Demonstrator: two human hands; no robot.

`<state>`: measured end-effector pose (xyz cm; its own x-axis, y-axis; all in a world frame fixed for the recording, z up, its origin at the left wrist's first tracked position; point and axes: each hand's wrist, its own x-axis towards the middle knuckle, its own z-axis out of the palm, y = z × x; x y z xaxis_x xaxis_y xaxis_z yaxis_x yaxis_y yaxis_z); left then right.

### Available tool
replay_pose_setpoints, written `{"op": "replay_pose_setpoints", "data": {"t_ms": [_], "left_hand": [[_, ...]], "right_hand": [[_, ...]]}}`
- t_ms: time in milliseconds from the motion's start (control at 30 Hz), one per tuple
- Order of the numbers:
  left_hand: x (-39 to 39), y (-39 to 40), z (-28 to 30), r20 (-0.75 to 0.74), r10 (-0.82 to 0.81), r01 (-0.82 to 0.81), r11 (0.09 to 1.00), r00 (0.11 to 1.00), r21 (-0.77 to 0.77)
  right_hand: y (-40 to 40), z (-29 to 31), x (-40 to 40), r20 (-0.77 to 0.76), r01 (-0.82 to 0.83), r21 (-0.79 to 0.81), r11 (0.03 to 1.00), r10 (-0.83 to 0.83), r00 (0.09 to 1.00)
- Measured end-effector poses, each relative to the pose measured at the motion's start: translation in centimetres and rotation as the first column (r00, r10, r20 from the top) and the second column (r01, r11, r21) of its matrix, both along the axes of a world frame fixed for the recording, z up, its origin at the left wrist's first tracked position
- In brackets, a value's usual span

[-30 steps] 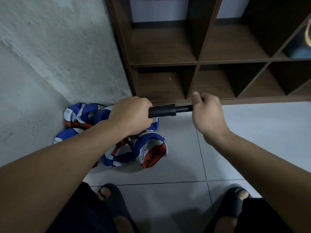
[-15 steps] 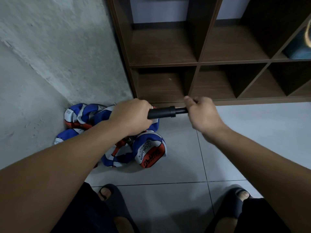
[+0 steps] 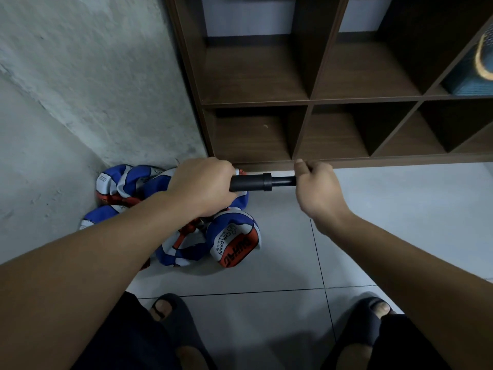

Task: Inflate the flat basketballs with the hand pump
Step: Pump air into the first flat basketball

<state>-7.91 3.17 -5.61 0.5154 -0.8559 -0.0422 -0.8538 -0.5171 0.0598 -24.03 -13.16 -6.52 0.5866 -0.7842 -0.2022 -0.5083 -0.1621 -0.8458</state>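
1. The floor (image 3: 280, 263) is laid with pale grey tiles divided by thin dark grout lines.
2. A rough, unpainted concrete wall (image 3: 88, 84) rises on the left and meets the floor in a corner.
3. A dark brown wooden shelf unit (image 3: 309, 100) stands against the back of the room, its left side just beside the concrete wall and its base on the tiles.
4. The unit is split into square compartments; the two nearest ones in the bottom row and the two above them show only bare wooden boards.
5. In the upper compartment at the far right edge sits a blue object (image 3: 469, 81) with a yellowish rim, cut off by the frame, so what it is cannot be told.
6. A heap of flat basketballs (image 3: 229, 241), blue, white and orange-red, lies crumpled on the tiles in the corner, touching the wall and near the foot of the shelf unit.
7. The black hand pump (image 3: 256, 182) is held level above the heap.
8. The left hand (image 3: 202, 188) grips the pump barrel with fingers curled round it.
9. The right hand (image 3: 317, 188) is closed round the handle end, thumb on top.
10. Two feet in dark slippers (image 3: 176, 324) stand on the tiles below.
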Motion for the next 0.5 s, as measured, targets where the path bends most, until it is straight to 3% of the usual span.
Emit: {"op": "replay_pose_setpoints", "data": {"t_ms": [367,500], "left_hand": [[-1.3,-0.7,-0.2,-0.064,-0.015,0.016,1.000,0.998,0.016],[0.0,-0.3,0.4,-0.100,0.015,-0.013,0.999,0.995,0.029]], "right_hand": [[1.2,-0.1,0.2,-0.026,-0.140,-0.020,0.990,0.140,0.990],[-1.6,0.6,0.3,-0.041,-0.073,-0.038,0.997,0.071,0.997]]}}
